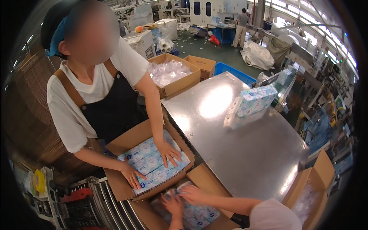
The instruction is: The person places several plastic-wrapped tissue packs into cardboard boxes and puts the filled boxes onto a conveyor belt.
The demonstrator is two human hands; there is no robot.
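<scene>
At the lower middle, my left hand (173, 206) lies on blue-and-white plastic-wrapped tissue packs (199, 214) inside a cardboard box (147, 212). Its fingers look spread, slightly blurred. My right hand (193, 194) reaches in from the right beside it, fingers stretched over the packs near the box's far side. Just beyond, a second cardboard box (112, 178) holds a layer of similar tissue packs (147, 159). A co-worker in a white shirt and dark apron (115, 107) presses both hands flat on those packs.
A metal table (245, 153) adjoins the boxes, with one tissue pack (256, 100) standing on it. A roller conveyor (111, 203) runs at the lower left. Boxes of clear plastic wrap (168, 71) stand behind the table and at right (306, 199). A blue crate (234, 73) sits behind.
</scene>
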